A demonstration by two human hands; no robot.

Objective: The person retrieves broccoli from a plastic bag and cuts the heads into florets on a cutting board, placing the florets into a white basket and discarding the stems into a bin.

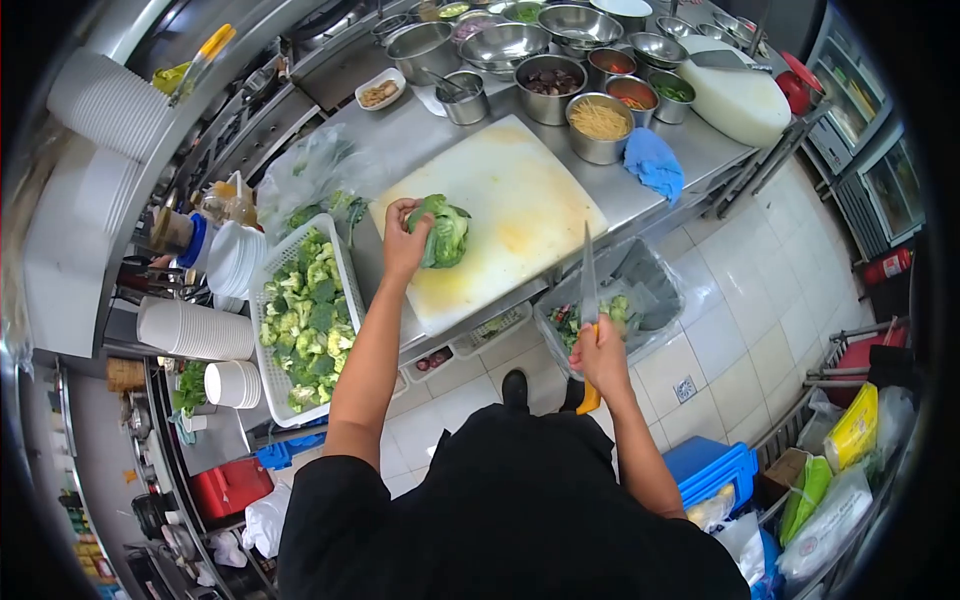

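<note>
My left hand (405, 240) is closed on a leafy green head of broccoli (446, 236) at the left part of a white cutting board (510, 190). Its florets are mostly hidden by leaves. In my right hand (601, 355) is a knife (589, 275), its blade pointing away from me and its handle yellow-orange. The knife is over a bin (655, 300) lined with clear plastic, with green trimmings inside, right of the board. Left of my left forearm, a white basket (352, 285) holds many cut broccoli florets (305, 320).
Metal bowls (505, 42) and pots stand along the back of the steel table, one holding yellow strips (598, 120). A blue cloth (654, 162) lies at the table's edge. A clear plastic bag (310, 170) is behind the basket. Stacked white containers (195, 328) stand at left.
</note>
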